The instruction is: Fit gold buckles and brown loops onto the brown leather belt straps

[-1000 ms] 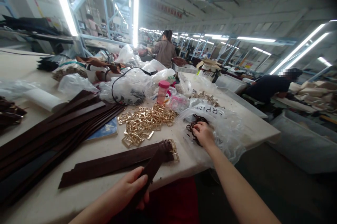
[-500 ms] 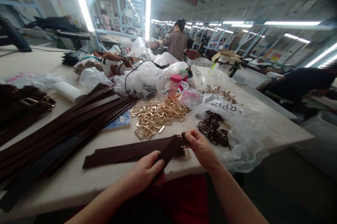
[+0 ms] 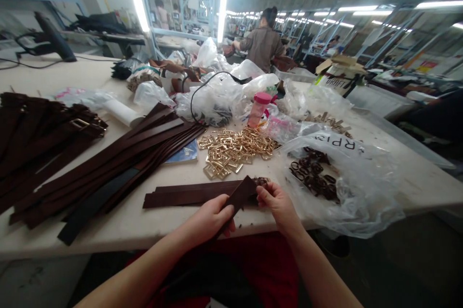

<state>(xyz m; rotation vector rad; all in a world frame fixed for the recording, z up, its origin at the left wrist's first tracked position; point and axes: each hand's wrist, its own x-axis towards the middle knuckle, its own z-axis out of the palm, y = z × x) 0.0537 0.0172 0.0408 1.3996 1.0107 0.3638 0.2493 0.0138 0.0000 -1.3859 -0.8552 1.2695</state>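
Note:
My left hand [image 3: 215,216] is closed round a dark brown leather belt strap [image 3: 243,193], thumb on top, the strap tilted up and to the right. At its upper end my right hand [image 3: 277,202] pinches what looks like a small dark leather belt loop, mostly hidden by fingers and strap. Under and behind the held strap lie more brown straps [image 3: 181,194], flat on the table. Just beyond my hands is a heap of gold belt buckles [image 3: 231,151]. A pile of dark leather loops [image 3: 313,173] rests in an open clear plastic bag [image 3: 369,202] to the right.
Long brown straps [image 3: 108,168] fan across the table [image 3: 123,231] at left, beside buckled belts [image 3: 39,129]. A white roll [image 3: 123,113], plastic bags [image 3: 213,100] and a pink-lidded jar [image 3: 257,110] stand behind. A person [image 3: 263,43] works further back.
The view has turned left, so things sit further right. My right fingers have moved close against the strap's end; the small dark piece is now less visible. My left hand still grips the strap.

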